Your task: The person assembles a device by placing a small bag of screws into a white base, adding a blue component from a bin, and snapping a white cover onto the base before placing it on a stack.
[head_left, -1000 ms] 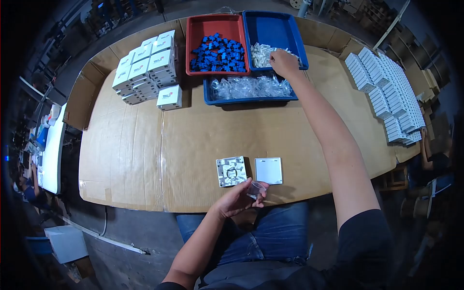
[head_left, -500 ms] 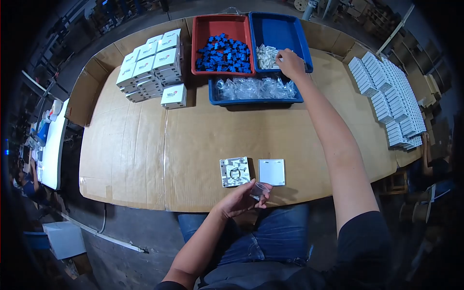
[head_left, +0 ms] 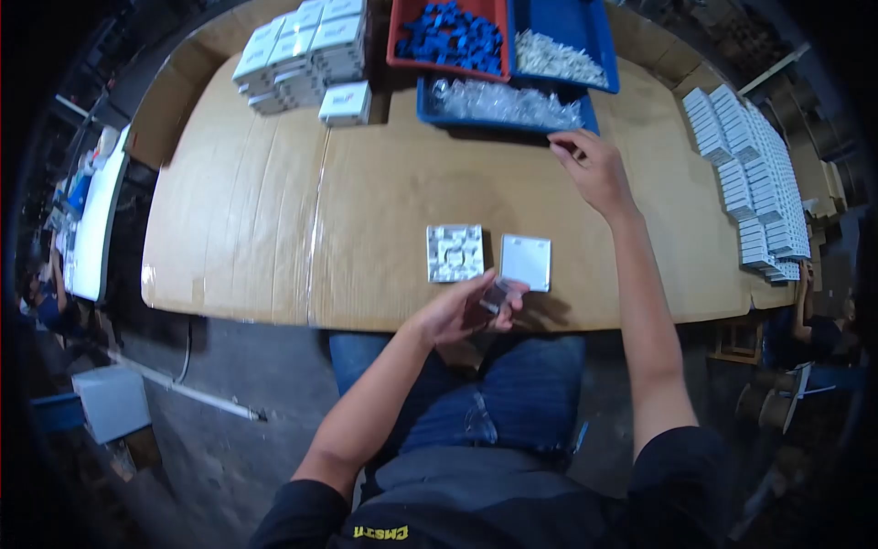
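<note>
- While the left hand (head_left: 462, 311) has its grip on a clear piece (head_left: 497, 295), a patterned plate (head_left: 455, 253) and white plate (head_left: 526, 262) lie close beside.
- The right hand (head_left: 593, 166) hovers by the blue tray (head_left: 498, 122); grip unclear.

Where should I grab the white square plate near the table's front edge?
Probably by its right edge, coming from above on the right: the white square plate lies flat on the cardboard table, the grey base sits close beside its left edge, and the left hand holding a clear piece is at its near corner.
</note>
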Motion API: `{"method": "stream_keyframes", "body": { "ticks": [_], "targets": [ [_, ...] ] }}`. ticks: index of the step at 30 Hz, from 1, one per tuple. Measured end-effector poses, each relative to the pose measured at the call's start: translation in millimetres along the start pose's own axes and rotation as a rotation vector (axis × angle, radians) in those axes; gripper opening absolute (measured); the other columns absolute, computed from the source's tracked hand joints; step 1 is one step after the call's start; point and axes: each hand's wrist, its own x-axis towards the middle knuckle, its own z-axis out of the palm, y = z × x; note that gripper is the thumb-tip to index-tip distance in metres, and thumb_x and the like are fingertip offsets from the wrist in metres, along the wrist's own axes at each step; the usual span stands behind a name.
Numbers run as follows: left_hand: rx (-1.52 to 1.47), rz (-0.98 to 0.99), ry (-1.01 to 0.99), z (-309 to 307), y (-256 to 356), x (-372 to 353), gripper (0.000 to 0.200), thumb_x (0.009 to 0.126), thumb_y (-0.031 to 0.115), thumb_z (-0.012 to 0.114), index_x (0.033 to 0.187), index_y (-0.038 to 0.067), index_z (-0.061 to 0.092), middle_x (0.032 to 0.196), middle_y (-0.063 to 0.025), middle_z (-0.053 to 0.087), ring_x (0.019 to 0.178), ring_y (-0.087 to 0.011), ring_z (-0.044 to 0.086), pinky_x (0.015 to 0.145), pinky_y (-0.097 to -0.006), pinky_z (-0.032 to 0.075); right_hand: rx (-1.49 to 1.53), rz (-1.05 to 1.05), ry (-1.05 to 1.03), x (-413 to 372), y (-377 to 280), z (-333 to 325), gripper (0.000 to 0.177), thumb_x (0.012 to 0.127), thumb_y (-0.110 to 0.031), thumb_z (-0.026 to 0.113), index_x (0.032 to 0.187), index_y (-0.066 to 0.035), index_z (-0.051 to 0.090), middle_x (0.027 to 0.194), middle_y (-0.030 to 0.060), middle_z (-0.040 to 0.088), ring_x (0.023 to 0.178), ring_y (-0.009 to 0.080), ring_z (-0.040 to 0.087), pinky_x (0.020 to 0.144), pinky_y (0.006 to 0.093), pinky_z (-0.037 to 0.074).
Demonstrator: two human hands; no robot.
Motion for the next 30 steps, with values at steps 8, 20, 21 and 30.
{"method": "stream_keyframes", "body": {
  "ticks": [8,20,21,30],
  "targets": [
    [0.084,0.073,0.038,13,2,-4,0.058,0.112,0.046,0.044,0.138,-0.004,0.058,0.109,-0.0076,0.071,0.091,-0.0147,0.067,0.091,-0.0346,0.056,0.442,0.264,-0.178,-129,-50,19,0.010,0.092,-0.006,0.077,0.102,-0.005,0.077,0.088,0.0010,0.072,0.074,0.0059,0.057,0.065,0.0228,0.044],
    [0.161,0.038,0.144,14,1,-6,0.050,0.108,0.049,0.052,0.128,0.005,0.064,0.117,-0.0100,0.072,0.096,-0.0175,0.068,0.095,-0.0367,0.055,0.262,0.296,-0.390,-127,-88,14,0.015,0.086,-0.006,0.080,0.100,-0.003,0.075,0.087,0.0023,0.071,0.067,0.0100,0.051,0.061,0.0272,0.041],
    [0.157,0.037,0.147,14,1,-7,0.049,0.108,0.049,0.053,0.126,0.005,0.064,0.117,-0.0103,0.073,0.097,-0.0176,0.069,0.095,-0.0367,0.055,0.245,0.305,-0.426,-124,-91,14,0.015,0.085,-0.006,0.080,0.099,-0.003,0.075,0.087,0.0031,0.070,0.067,0.0112,0.052,0.062,0.0281,0.042],
    [0.201,0.112,0.073,4,-4,-7,0.047,0.105,0.048,0.059,0.124,0.006,0.066,0.115,-0.0104,0.074,0.099,-0.0179,0.069,0.098,-0.0371,0.054,0.305,0.111,-0.583,-106,-93,21,0.011,0.083,0.000,0.078,0.094,0.001,0.075,0.103,0.0066,0.071,0.092,0.0167,0.066,0.080,0.0308,0.051]
  ]
}}
